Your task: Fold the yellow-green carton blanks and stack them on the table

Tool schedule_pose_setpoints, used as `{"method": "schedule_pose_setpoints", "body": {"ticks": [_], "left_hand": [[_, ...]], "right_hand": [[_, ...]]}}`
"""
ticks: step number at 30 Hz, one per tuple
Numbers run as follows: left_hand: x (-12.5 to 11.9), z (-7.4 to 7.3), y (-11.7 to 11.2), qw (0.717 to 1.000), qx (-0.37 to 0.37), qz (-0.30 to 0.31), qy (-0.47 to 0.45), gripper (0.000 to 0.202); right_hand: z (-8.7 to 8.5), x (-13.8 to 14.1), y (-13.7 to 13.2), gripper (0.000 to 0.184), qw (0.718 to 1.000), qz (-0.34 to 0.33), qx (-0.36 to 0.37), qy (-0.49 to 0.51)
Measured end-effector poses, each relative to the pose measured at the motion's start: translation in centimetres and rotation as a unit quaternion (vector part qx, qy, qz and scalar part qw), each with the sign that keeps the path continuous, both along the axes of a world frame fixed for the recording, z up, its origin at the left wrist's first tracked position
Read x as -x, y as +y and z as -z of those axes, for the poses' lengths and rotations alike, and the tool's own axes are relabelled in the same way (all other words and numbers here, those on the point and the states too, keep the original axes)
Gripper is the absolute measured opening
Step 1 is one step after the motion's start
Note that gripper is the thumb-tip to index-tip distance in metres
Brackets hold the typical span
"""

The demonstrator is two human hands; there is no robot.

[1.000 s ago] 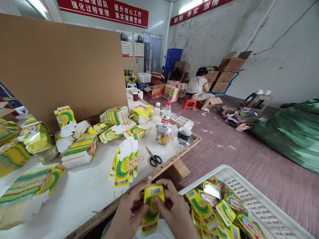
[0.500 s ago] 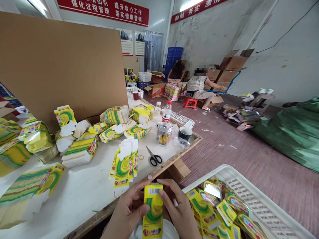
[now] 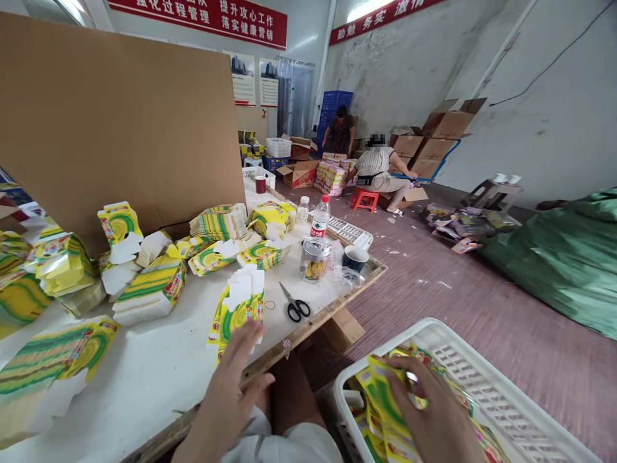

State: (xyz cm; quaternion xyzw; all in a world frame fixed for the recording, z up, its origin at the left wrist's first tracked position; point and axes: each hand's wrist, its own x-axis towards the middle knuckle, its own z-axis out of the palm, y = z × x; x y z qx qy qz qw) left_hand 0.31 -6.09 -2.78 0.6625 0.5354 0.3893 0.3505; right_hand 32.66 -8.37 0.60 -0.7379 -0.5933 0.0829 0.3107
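Note:
My left hand [image 3: 224,389] is open, fingers stretched toward a small fan of flat yellow-green cartons [image 3: 237,290] with white flaps on the table; its fingertips overlap their lower end in view, and I cannot tell whether they touch. Low on the right, my right hand [image 3: 434,405] is over a white plastic basket [image 3: 431,326]. Its thumb and fingers are around a folded yellow-green carton [image 3: 385,389], slightly blurred. Several more folded cartons [image 3: 371,424] lie in the basket, partly hidden by this hand.
Black scissors [image 3: 297,310] lie near the table's edge, with a jar [image 3: 315,260], a water bottle [image 3: 320,217] and a dark cup [image 3: 355,258] beyond. Stacked flat cartons [image 3: 152,289] cover the table's left side. A big cardboard sheet [image 3: 120,128] stands behind. Two people work farther back.
Both hands were together on one carton at the table's edge. They have parted: the right has moved into the basket with a carton, and the left has let go and moved toward the flat cartons.

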Motion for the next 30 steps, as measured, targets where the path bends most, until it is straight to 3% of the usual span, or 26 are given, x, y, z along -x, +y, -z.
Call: {"method": "schedule_pose_setpoints", "body": {"ticks": [2,4,8,12,17,20,22,24,26,27,30], "left_hand": [[1.6,1.4,0.9,0.994,-0.052,-0.028,0.095,0.071],[2.8,3.0,1.5,0.986,-0.068,-0.025,0.152,0.073],[4.1,4.5,1.8,0.982,-0.077,-0.031,0.168,0.057],[5.2,3.3,1.7,0.975,-0.137,-0.009,0.175,0.047],[4.6,0.3,0.4,0.932,-0.325,-0.095,0.129,0.049],[2.4,-0.8,-0.6,0.916,-0.387,-0.020,0.102,0.048],[0.7,-1.0,-1.2,0.914,-0.396,0.058,0.069,0.044],[-0.7,-0.9,-1.9,0.938,-0.336,0.081,0.001,0.043],[-1.5,-0.7,-2.5,0.965,-0.215,0.031,-0.144,0.047],[-1.7,-0.6,-2.8,0.961,-0.141,-0.004,-0.237,0.053],[-1.7,-0.5,-3.2,0.878,0.081,-0.048,-0.469,0.056]], "right_hand": [[0.2,-2.5,-0.4,0.031,0.998,0.012,0.009,-0.065],[0.7,-2.5,-0.6,0.035,0.999,-0.001,0.023,-0.041],[1.5,3.6,0.3,0.033,0.987,-0.078,0.085,0.109],[1.1,10.2,1.6,0.032,0.952,-0.167,0.118,0.227],[0.8,15.0,2.1,0.049,0.862,-0.208,0.126,0.445],[0.8,16.3,2.2,0.046,0.793,-0.193,0.122,0.564],[0.8,16.3,2.4,0.037,0.768,-0.174,0.112,0.607],[0.7,15.7,2.5,0.033,0.774,-0.154,0.095,0.607],[0.6,15.0,2.3,0.034,0.797,-0.147,0.087,0.579],[0.5,14.8,2.1,0.035,0.807,-0.152,0.091,0.563],[0.8,14.8,1.4,0.036,0.803,-0.190,0.128,0.550]]}}
